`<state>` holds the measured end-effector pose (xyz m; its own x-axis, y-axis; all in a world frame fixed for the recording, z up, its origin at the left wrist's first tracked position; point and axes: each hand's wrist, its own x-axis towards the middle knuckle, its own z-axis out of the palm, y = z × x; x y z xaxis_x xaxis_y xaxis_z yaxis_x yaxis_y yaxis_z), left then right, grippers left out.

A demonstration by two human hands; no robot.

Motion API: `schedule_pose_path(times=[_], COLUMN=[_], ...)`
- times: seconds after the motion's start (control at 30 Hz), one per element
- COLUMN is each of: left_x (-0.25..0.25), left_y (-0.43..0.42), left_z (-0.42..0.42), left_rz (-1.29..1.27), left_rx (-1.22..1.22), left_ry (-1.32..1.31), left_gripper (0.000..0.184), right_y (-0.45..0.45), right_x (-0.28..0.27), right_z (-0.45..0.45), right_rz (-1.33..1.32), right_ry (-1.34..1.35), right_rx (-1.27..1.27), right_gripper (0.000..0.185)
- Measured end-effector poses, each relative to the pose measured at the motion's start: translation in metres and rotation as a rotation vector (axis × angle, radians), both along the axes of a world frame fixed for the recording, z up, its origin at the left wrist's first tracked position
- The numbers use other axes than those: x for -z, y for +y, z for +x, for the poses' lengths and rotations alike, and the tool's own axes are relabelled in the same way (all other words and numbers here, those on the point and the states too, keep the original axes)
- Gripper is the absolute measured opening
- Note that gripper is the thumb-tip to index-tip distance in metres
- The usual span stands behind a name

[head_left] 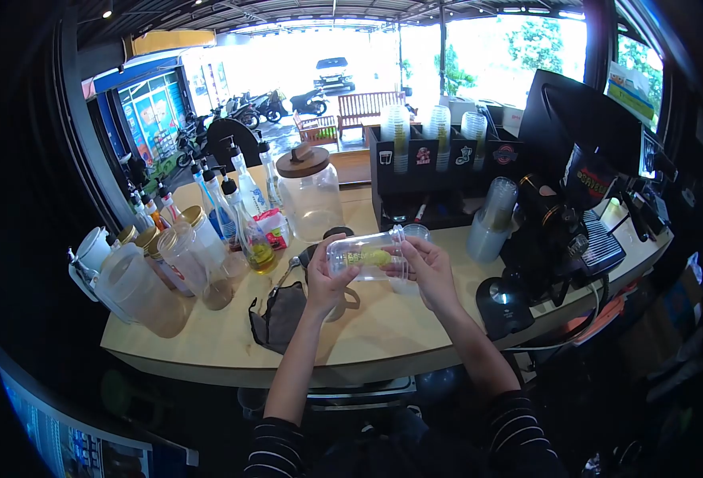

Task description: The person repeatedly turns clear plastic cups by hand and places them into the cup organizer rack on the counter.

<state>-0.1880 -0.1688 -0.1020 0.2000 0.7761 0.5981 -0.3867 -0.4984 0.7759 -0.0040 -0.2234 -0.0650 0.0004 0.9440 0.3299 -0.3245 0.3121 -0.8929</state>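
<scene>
A transparent plastic cup [365,255] with yellow-green print is held sideways above the counter. My left hand [327,275] grips its base end, on the left. At the rim end, my right hand [431,271] is closed round the cup. Below and behind them another transparent cup [417,233] stands on the counter, partly hidden by my right hand. A dark cloth [280,315] lies to the left of my left forearm, with a metal-handled utensil beside it whose kind I cannot make out.
Pump bottles [249,239], plastic jugs [140,291] and a wooden-lidded jar [311,195] crowd the left. A black cup holder [447,163], stacked cups [495,219] and a coffee machine [574,175] stand on the right. A black round-topped device [504,307] sits near the front edge.
</scene>
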Motion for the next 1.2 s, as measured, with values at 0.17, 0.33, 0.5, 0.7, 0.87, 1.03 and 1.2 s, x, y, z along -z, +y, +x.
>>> schedule_pose_path(times=[0.17,0.33,0.5,0.7,0.87,1.03,1.2], left_x=[0.001,0.0,-0.001,0.005,-0.004,-0.004,-0.014], left_y=[-0.002,0.0,0.001,0.007,0.005,0.008,0.014], left_z=[0.002,0.001,0.004,0.007,0.016,0.036,0.052], left_rz=[0.025,0.026,0.007,-0.052,-0.053,-0.172,-0.112], left_rx=[0.0,0.021,0.032,0.037,-0.002,-0.05,-0.099], left_ry=[-0.021,-0.036,-0.054,-0.059,-0.068,-0.232,-0.156], left_gripper=[0.062,0.066,0.065,0.061,0.06,0.057,0.059], right_y=[0.001,0.0,0.001,-0.001,0.004,0.012,0.018], right_x=[0.0,-0.002,-0.005,-0.007,-0.004,0.009,0.008], right_z=[0.002,0.004,0.003,0.004,0.008,0.003,0.012], right_rz=[0.004,-0.007,-0.003,0.022,0.042,0.121,0.134], right_ry=[0.014,0.037,0.033,0.033,0.055,0.229,0.206], right_rx=[-0.024,-0.039,-0.025,-0.018,-0.057,-0.296,-0.336], right_gripper=[0.033,0.032,0.031,0.03,0.029,0.026,0.027])
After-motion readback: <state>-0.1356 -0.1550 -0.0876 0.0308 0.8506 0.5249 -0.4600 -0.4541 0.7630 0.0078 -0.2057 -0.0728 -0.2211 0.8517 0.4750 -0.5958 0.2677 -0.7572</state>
